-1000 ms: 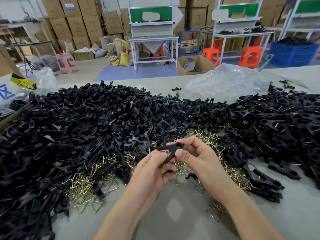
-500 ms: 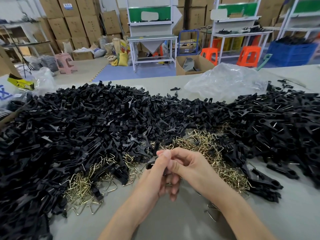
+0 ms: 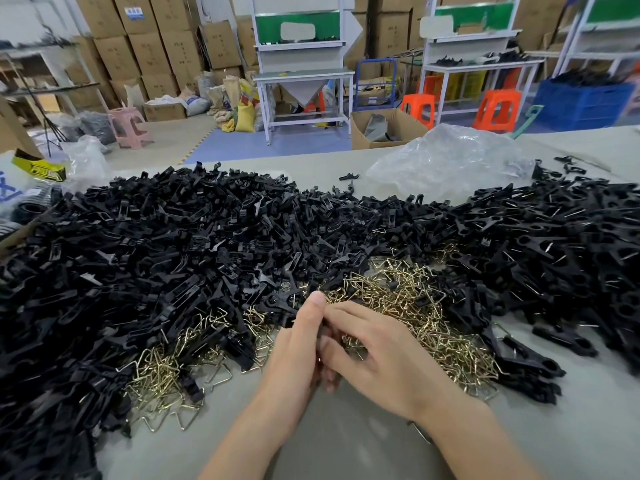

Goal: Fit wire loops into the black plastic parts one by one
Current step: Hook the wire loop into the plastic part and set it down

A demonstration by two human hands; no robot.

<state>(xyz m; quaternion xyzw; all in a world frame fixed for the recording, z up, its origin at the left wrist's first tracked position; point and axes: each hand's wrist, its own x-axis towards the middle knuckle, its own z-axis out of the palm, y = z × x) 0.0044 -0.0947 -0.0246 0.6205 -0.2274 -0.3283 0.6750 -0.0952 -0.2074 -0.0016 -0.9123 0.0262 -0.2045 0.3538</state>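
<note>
My left hand (image 3: pixel 298 351) and my right hand (image 3: pixel 384 362) meet low over the grey table (image 3: pixel 346 441), fingers curled together round one black plastic part (image 3: pixel 323 332). Only a dark sliver of that part shows between the fingers; whether a wire loop sits in it is hidden. Behind the hands lies a heap of brass-coloured wire loops (image 3: pixel 415 306), with more wire loops (image 3: pixel 162 375) at the left. A wide pile of loose black plastic parts (image 3: pixel 173 254) covers the table's far and left side.
On the right a second pile of black parts (image 3: pixel 571 237) shows bits of wire. A crumpled clear plastic bag (image 3: pixel 450 164) lies at the back right. A cardboard box edge (image 3: pixel 14 233) and bagged goods sit at the far left.
Both hands have come down towards the table and closed tighter together. The black part, plainly visible between the fingertips a second ago, is now almost wholly covered by the fingers.
</note>
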